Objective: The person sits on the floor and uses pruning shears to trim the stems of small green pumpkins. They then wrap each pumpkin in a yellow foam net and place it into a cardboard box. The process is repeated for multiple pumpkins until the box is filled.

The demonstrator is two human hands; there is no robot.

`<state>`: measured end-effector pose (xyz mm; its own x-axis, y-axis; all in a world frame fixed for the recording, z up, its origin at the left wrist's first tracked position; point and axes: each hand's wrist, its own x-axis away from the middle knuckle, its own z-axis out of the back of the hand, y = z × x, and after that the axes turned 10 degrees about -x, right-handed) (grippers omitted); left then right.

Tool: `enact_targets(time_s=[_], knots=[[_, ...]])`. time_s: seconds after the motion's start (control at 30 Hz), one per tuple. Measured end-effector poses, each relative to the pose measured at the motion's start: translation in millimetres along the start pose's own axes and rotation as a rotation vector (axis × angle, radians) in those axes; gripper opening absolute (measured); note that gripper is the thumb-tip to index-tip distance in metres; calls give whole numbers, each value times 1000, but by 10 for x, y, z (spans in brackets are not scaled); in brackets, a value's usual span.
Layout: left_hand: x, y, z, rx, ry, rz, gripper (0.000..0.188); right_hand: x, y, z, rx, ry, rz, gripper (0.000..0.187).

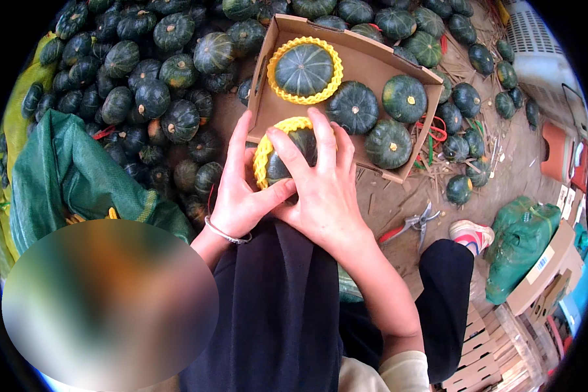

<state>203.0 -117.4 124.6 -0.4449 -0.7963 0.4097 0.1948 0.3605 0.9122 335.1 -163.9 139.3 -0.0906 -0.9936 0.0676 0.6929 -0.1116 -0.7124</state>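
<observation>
A dark green squash (pixel 302 143) sits between my two hands above my lap, with a yellow foam net (pixel 262 161) stretched around its side. My left hand (pixel 236 197) cups its left side, thumb reaching across the front. My right hand (pixel 328 186) spreads its fingers over the top and right side of the same squash. Just beyond is an open cardboard box (pixel 358 49). Inside it, another squash (pixel 304 69) wears a yellow foam net (pixel 338 67), and several bare squashes (pixel 404 98) lie to its right. My fingers hide part of the held squash.
A large heap of green squashes (pixel 152 98) fills the far left. Red-handled pruning shears (pixel 408 224) lie on the floor at right. A green mesh sack (pixel 65 170) stands at left, a green bag (pixel 526 238) at right. Loose squashes (pixel 466 100) and stem scraps lie beyond the box.
</observation>
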Motion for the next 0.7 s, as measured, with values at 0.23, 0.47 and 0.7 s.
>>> enact_targets(time_s=[0.23,0.47,0.7], knots=[[-954,65,147,-1172,-25,-769,48,-27,646,319,-372,84,-15,85],[-1711,26,-137,-1797,-82,-715,66,-64,735,308,-98,72,-180,83],[-1485,14,-82,-1483,290,-787,77,-65,623,316,-121,109,-238,85]])
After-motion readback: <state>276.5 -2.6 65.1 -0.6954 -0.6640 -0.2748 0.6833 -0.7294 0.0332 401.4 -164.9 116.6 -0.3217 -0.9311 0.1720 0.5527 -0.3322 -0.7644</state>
